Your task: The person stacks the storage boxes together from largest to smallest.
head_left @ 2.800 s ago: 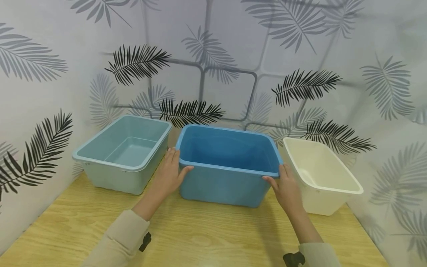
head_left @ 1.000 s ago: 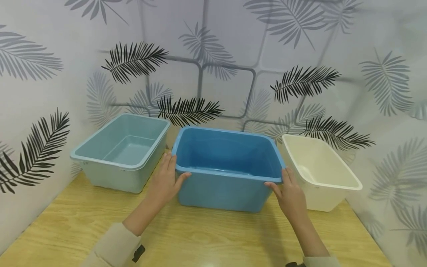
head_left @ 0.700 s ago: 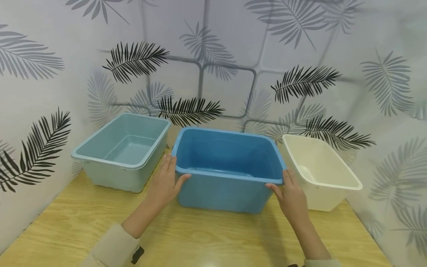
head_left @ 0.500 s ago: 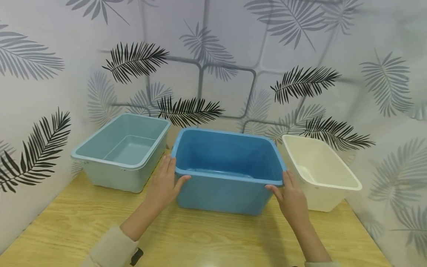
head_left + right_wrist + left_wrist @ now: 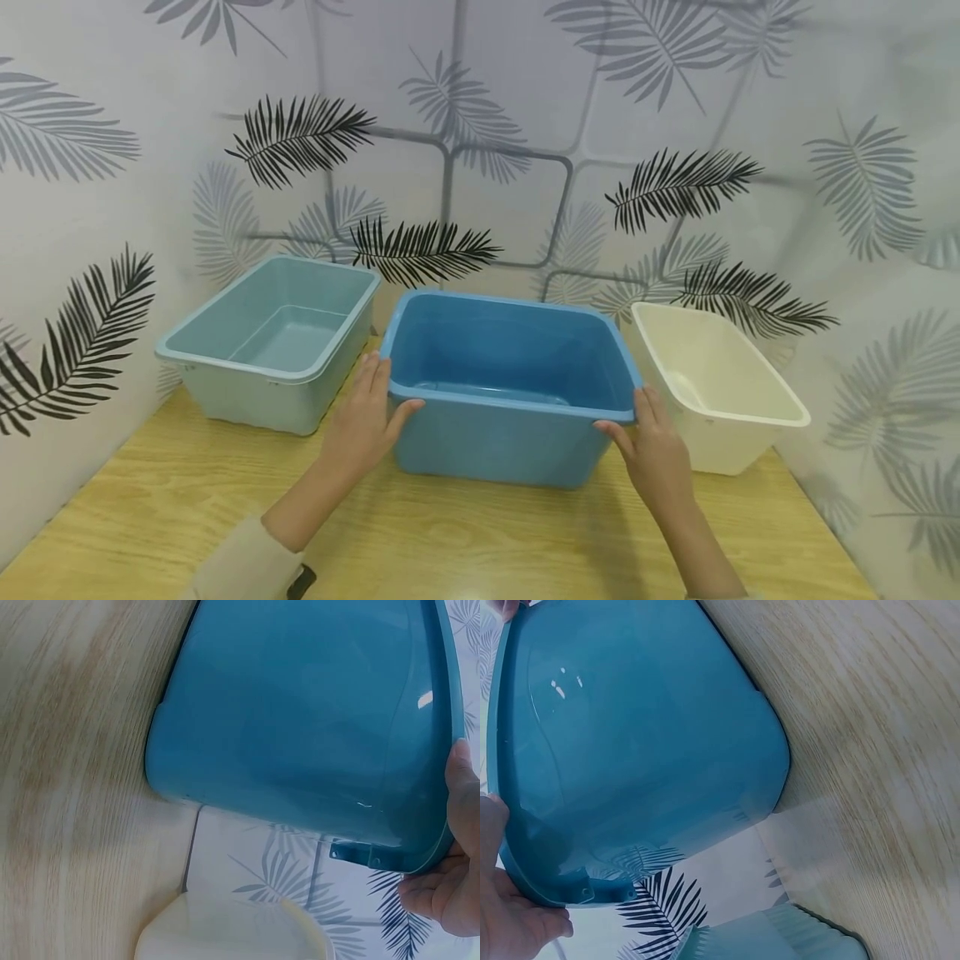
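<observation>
A blue plastic tub [image 5: 498, 442] stands on the table between two others, its inside visible from above. My left hand [image 5: 358, 417] grips its near left corner, thumb on the front rim and fingers along the side. At the near right corner my right hand [image 5: 656, 450] holds the rim the same way. In the left wrist view, the fingers of the left hand [image 5: 514, 919] curl beneath the rim. The right wrist view has the right hand [image 5: 454, 877] around the opposite corner, with the tub's front wall [image 5: 292, 712] filling much of the picture.
To the left sits a pale blue-green tub [image 5: 247, 392], close to the left forearm. A cream tub [image 5: 731, 437] stands just right of the right hand. Behind them hangs a leaf-patterned wall covering [image 5: 510, 108]. The wooden table [image 5: 465, 542] stretches toward the person.
The blue tub has shifted slightly toward the person, with both hands holding its corners throughout. The side tubs stay in place.
</observation>
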Available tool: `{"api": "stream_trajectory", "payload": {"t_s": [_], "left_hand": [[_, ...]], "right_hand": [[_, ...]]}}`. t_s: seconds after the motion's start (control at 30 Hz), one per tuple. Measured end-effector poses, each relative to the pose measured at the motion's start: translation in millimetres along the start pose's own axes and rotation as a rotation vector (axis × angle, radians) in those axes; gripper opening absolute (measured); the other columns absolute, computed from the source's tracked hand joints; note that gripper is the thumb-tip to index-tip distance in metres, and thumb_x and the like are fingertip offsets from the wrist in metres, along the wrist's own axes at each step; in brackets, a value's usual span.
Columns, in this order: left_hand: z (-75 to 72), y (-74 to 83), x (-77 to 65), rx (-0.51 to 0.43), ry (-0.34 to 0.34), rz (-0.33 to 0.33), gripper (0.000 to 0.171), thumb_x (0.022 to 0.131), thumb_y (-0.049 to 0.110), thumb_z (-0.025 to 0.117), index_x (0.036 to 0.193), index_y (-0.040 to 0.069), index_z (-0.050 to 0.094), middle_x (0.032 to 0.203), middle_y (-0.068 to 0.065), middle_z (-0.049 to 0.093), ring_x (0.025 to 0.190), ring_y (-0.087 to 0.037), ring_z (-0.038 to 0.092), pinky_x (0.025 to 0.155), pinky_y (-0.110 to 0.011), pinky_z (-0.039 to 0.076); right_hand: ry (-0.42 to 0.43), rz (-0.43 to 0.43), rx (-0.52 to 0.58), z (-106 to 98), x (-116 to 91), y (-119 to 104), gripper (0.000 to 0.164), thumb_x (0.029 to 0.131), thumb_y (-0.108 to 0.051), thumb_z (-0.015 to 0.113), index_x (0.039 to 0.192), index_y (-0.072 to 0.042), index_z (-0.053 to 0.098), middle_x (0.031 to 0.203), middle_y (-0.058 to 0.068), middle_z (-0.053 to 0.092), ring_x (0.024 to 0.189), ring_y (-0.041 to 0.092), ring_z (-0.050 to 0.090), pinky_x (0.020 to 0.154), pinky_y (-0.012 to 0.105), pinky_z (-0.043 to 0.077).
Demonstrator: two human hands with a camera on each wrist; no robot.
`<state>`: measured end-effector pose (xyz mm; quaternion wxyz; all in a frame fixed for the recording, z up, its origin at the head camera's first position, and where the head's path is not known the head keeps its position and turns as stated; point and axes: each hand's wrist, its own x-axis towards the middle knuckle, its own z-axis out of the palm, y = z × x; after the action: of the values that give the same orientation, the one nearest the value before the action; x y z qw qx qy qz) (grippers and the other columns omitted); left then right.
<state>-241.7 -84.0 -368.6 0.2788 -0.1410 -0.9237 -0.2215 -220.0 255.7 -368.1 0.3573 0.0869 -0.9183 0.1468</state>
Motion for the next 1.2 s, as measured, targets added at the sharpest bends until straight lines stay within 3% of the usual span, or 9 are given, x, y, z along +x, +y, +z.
{"api": "stream_trajectory", "payload": {"t_s": [0.37,0.77,1.2], "left_hand": [[-2.2,0.9,-3.5,0.010,0.036,0.025,0.073,0.081,0.041,0.061,0.127,-0.012,0.041,0.135,-0.030,0.039,0.127,-0.040,0.037,0.081,-0.049,0.049],[-3.7,1.9,-5.9,0.000,-0.012,-0.006,0.073,0.083,0.039,0.060,0.129,-0.012,0.037,0.138,-0.029,0.034,0.130,-0.040,0.033,0.086,-0.050,0.047],[-8.8,3.8,-11.2,-0.002,-0.016,0.004,0.073,0.082,0.038,0.061,0.128,-0.013,0.038,0.138,-0.030,0.034,0.130,-0.041,0.032,0.089,-0.050,0.045]], "right_hand": [[0.040,-0.042,-0.015,-1.9,-1.7,-2.2,0.071,0.077,-0.041,0.061,0.118,0.016,0.049,0.121,0.034,0.050,0.100,0.047,0.056,0.070,0.052,0.050],[0.035,-0.034,-0.018,-3.0,-4.8,-2.9,0.072,0.078,-0.043,0.060,0.119,0.016,0.049,0.122,0.033,0.049,0.102,0.047,0.055,0.070,0.052,0.050],[0.049,-0.047,-0.017,-6.4,-9.4,-4.7,0.072,0.077,-0.042,0.061,0.118,0.016,0.049,0.120,0.033,0.051,0.098,0.047,0.057,0.069,0.051,0.051]]}}
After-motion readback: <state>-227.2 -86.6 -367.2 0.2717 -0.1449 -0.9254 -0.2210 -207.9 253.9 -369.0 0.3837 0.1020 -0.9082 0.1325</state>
